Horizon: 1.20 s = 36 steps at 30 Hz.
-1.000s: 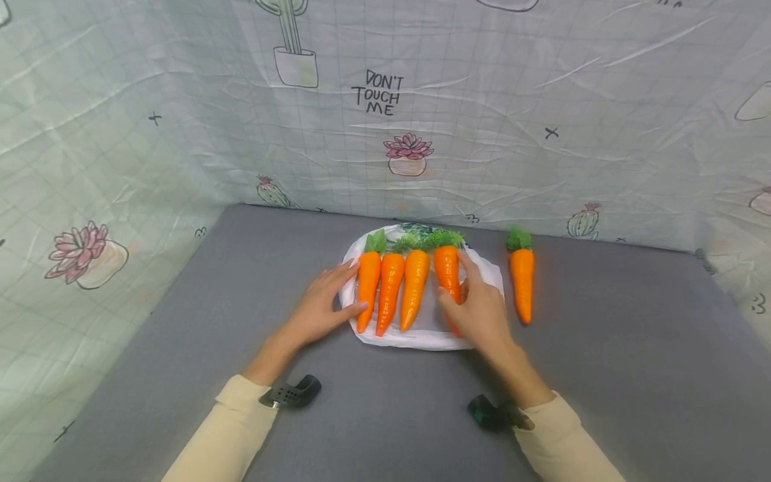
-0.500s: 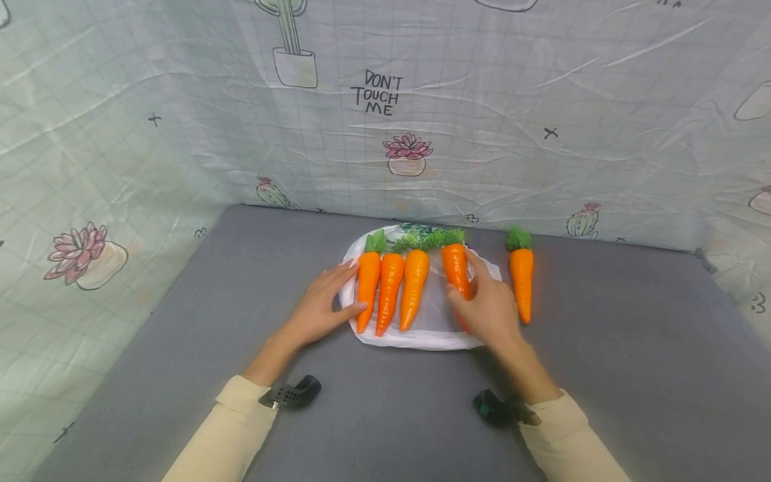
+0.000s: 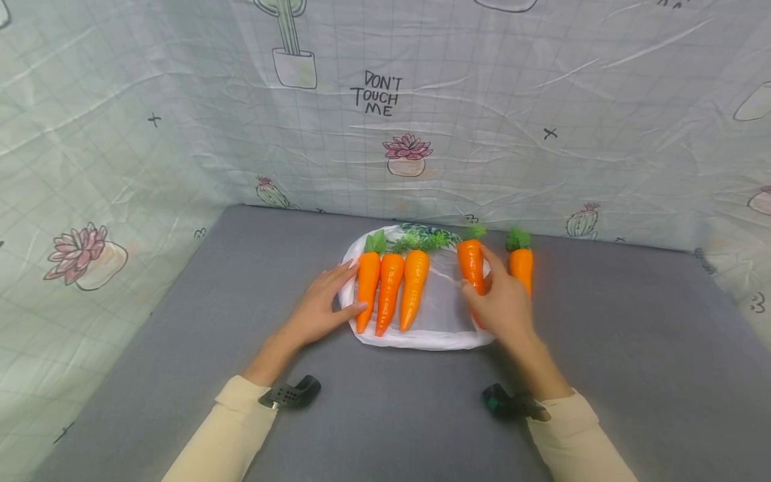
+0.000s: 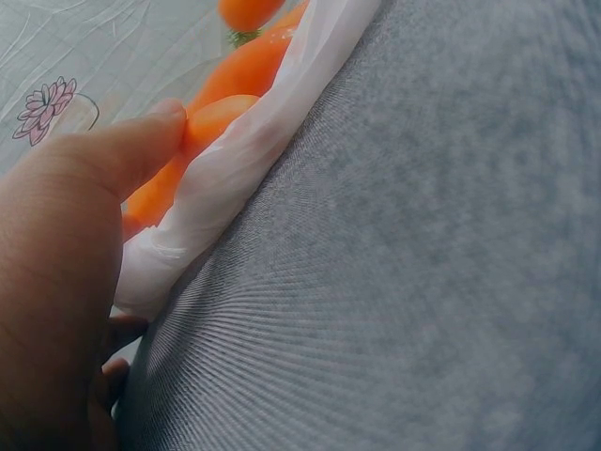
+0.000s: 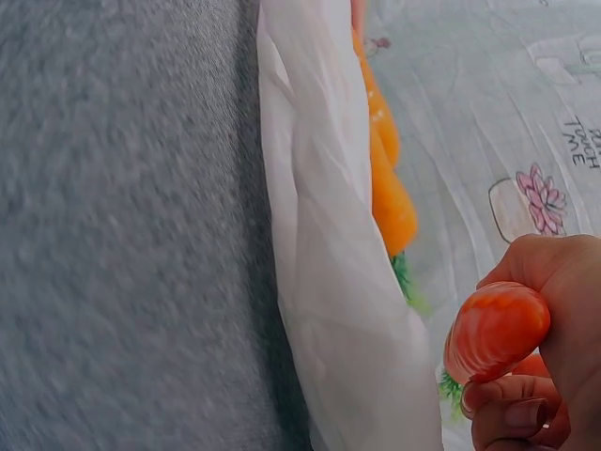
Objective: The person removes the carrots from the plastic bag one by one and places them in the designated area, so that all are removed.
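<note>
In the head view my right hand (image 3: pixel 501 300) grips an orange carrot (image 3: pixel 472 262) over the right part of a white, crinkled plastic bag (image 3: pixel 415 340). The right wrist view shows thumb and fingers round this carrot (image 5: pixel 498 324), which appears raised above the bag's rim. My left hand (image 3: pixel 319 308) rests at the bag's left edge. Its thumb touches the leftmost carrot (image 3: pixel 368 291), and its forefinger reaches near that carrot's top. Beside it lie a second carrot (image 3: pixel 390 291) and a third carrot (image 3: pixel 415 288), side by side within the rim.
Another carrot (image 3: pixel 521 266) lies on the grey table (image 3: pixel 385 408) right of the bag, its lower part hidden by my right hand. A printed cloth (image 3: pixel 494 120) hangs at the back and sides. Green leafy tops lie near the bag's back edge.
My right hand has moved right with its carrot, away from the other three on the bag. It now covers part of the outer carrot. The left hand has stayed in place.
</note>
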Available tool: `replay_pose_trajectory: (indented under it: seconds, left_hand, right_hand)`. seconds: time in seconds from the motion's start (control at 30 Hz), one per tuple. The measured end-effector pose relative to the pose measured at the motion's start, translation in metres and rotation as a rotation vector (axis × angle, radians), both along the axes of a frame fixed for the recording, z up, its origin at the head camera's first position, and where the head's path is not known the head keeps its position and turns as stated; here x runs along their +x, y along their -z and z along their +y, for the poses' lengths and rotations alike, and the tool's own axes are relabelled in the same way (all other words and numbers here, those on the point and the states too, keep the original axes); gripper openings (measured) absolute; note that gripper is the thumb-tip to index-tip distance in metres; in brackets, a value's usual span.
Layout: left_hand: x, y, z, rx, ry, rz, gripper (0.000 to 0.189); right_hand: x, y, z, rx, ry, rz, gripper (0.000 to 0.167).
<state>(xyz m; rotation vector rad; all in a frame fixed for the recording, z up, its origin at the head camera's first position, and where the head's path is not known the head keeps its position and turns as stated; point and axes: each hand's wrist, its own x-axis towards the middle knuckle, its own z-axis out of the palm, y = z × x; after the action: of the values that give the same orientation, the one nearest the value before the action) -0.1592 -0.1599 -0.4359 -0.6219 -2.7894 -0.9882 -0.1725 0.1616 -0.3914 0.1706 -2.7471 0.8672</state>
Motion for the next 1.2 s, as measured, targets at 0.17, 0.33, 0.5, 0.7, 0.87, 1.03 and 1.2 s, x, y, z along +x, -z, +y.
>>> replay_pose_trajectory:
  seconds: [0.17,0.33,0.5,0.7,0.87,1.03,1.2]
  left_hand:
    - [0.001,0.0,-0.001,-0.003,-0.003,-0.004,0.075]
    - [0.002,0.0,-0.002,0.001,-0.005,-0.006,0.075]
    - [0.003,-0.001,-0.002,-0.005,-0.009,-0.017,0.076]
    - [0.003,-0.001,-0.002,-0.004,-0.013,-0.017,0.076]
    - [0.001,0.0,-0.001,-0.005,-0.004,-0.005,0.075]
    - [0.002,-0.002,0.001,0.011,0.003,-0.005,0.075]
    - [0.003,-0.003,0.001,0.01,-0.003,-0.008,0.075]
  right_hand:
    - [-0.003,0.0,0.005,0.001,0.022,-0.018,0.067]
    - [-0.005,-0.001,0.011,0.013,0.042,-0.015,0.065]
    - [-0.007,-0.003,0.017,0.014,0.08,-0.017,0.065]
    - [-0.008,-0.005,0.025,0.006,0.099,-0.006,0.064]
    - [-0.009,-0.004,0.034,-0.007,0.118,-0.001,0.063]
    - [-0.01,-0.004,0.041,-0.017,0.132,0.007,0.063]
    - [-0.011,-0.002,0.047,-0.033,0.146,0.009,0.063]
